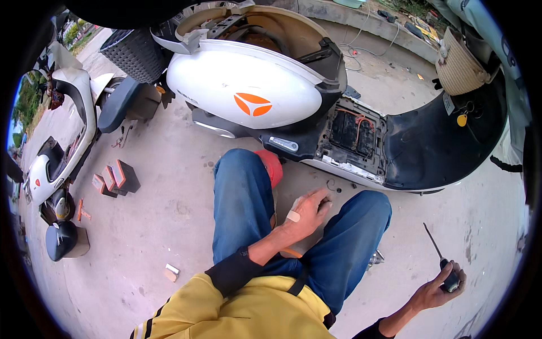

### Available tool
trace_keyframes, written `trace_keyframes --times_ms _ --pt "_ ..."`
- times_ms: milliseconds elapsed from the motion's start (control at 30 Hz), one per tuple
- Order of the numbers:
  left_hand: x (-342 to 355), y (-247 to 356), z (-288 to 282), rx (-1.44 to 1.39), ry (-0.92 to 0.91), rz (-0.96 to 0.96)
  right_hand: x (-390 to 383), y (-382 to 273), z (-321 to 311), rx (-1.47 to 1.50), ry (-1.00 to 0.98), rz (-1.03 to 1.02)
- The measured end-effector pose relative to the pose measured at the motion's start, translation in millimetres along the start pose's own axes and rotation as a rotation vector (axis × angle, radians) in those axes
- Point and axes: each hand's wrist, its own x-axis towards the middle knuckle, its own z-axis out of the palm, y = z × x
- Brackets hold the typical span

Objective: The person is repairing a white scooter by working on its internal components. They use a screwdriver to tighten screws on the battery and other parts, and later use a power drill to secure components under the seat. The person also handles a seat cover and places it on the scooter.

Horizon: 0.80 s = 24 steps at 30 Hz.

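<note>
My right hand (442,287) is out to the lower right, wrapped round the dark handle of a screwdriver (433,243). Its thin shaft points up and away over the concrete. Between my bent knees hovers my left hand (307,212), fingers curled in, with a plaster near the wrist; whatever those fingers may hold is hidden. Ahead stands a white scooter (243,85) with an orange emblem. Its uncovered battery compartment (353,133) shows black blocks and orange wires, next to the dark footboard (440,147).
Small dark parts (337,187) lie on the ground by the scooter. A red object (270,166) is beside my left knee. To the left are several orange-and-black blocks (123,178), an orange tool (83,211) and another scooter (53,169). A beige basket (463,65) hangs at the far right.
</note>
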Motion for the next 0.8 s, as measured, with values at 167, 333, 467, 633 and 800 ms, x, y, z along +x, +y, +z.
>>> trace_keyframes --times_ms 167,333,467,633,800 --pt "-11 58 -140 -0.118 0.033 0.079 43 -110 123 0.251 -0.172 -0.466" --pt "44 84 -237 0.093 0.079 0.324 29 -157 248 0.529 -0.59 -0.195" --pt "117 102 -274 0.158 0.073 0.364 15 -132 340 0.526 -0.833 0.036" --pt "226 120 -301 0.38 -0.017 0.349 -6 -68 406 0.425 -0.98 0.296" --pt "334 123 -302 0.562 -0.226 0.192 -11 -37 440 0.463 -1.05 0.631"
